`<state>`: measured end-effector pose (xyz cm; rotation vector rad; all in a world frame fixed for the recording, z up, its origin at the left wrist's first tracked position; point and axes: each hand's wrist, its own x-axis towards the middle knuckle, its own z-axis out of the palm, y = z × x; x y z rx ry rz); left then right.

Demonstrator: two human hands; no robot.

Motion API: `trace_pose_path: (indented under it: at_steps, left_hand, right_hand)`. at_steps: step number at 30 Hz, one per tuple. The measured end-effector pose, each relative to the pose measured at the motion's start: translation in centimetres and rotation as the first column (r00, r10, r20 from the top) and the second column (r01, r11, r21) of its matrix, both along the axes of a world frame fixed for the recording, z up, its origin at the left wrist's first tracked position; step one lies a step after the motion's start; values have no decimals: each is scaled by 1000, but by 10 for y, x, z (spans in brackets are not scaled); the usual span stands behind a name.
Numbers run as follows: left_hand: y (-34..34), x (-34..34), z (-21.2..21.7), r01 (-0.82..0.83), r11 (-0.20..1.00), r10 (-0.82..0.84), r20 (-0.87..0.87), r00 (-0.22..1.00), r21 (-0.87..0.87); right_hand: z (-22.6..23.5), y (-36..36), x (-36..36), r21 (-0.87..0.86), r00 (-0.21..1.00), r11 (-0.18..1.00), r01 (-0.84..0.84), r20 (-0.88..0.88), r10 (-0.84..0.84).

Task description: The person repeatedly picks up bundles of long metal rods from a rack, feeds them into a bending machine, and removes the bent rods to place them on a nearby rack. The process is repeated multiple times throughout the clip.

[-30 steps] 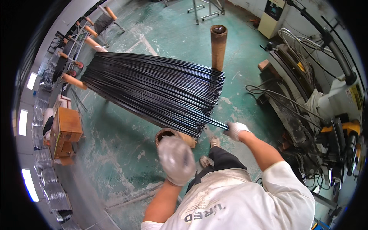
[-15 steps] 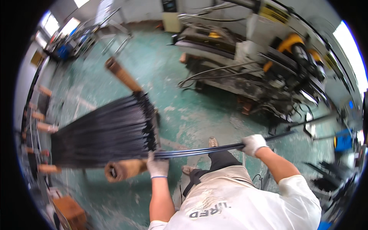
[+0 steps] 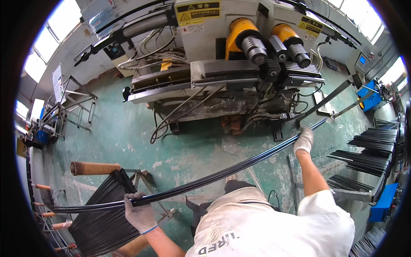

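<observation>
A small bundle of long thin black rods [image 3: 214, 177] stretches across in front of me, from lower left up to the right. My left hand [image 3: 139, 212], in a white glove, grips it near its left part. My right hand [image 3: 303, 140], also gloved, grips it near the right end. Below my left hand lies a large stack of black rods [image 3: 102, 222] on a rack with brown padded posts [image 3: 92, 168]. The bundle's right tip points toward a grey machine [image 3: 231, 68] with two yellow cylinder heads.
Hoses and cables [image 3: 171, 115] hang under the machine onto the green floor [image 3: 128, 132]. More black rods lie stacked on racks [image 3: 368, 158] at the right, beside a blue box [image 3: 383, 201]. Metal frames [image 3: 72, 107] stand at the left.
My view has swung from the rod stack to the machine. Both hands have lifted a small bundle off the stack and carried it right, and my left hand now grips it.
</observation>
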<state>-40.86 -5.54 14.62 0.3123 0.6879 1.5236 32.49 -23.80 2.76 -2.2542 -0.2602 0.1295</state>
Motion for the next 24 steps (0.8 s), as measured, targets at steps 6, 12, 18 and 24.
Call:
trace_pose_path:
  at_steps: [6, 12, 18, 24]
  left_hand:
    - [77, 135, 57, 227, 964, -231, 10, 973, 135]
    - [179, 195, 57, 424, 871, -424, -56, 904, 248]
    - [316, 147, 77, 435, 806, -476, 1, 880, 401]
    - [392, 146, 38, 389, 898, -404, 34, 914, 207]
  right_hand:
    - [63, 73, -115, 749, 456, 300, 590, -616, 642]
    - [74, 138, -94, 762, 572, 293, 578, -634, 520]
    - [139, 181, -56, 857, 780, 314, 409, -507, 367]
    - [160, 241, -56, 841, 860, 389, 375, -473, 193]
